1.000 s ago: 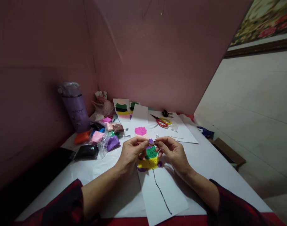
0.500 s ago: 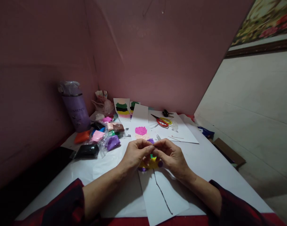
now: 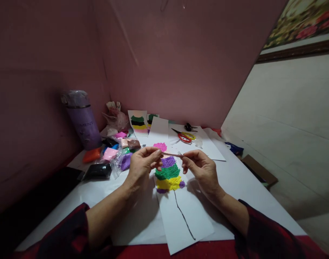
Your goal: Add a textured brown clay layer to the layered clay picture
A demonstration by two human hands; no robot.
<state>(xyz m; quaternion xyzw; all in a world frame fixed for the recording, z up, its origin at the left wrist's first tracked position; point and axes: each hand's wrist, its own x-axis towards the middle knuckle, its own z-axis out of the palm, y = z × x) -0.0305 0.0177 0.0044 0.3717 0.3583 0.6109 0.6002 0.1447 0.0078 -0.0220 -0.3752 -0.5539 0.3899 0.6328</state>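
A thin brown strand of clay stretches between my two hands, above the paper. My left hand pinches its left end between thumb and fingertips. At the other end, my right hand grips it the same way. Below lies a white sheet of paper with a wavy black line down its near half. Textured clay in bands of purple, green and yellow covers its far half, with a pink clay patch at the top. Small purple bits sit beside the yellow band.
Bagged clay packs in several colours lie at the left, near a purple bottle. Red and yellow scissors rest on white paper at the back. Clay-coloured cards lean behind. A brown box is beyond the right edge.
My hands were together over the clay bands; they have moved apart sideways, and the brown strand now shows drawn out between them. The colour bands are uncovered.
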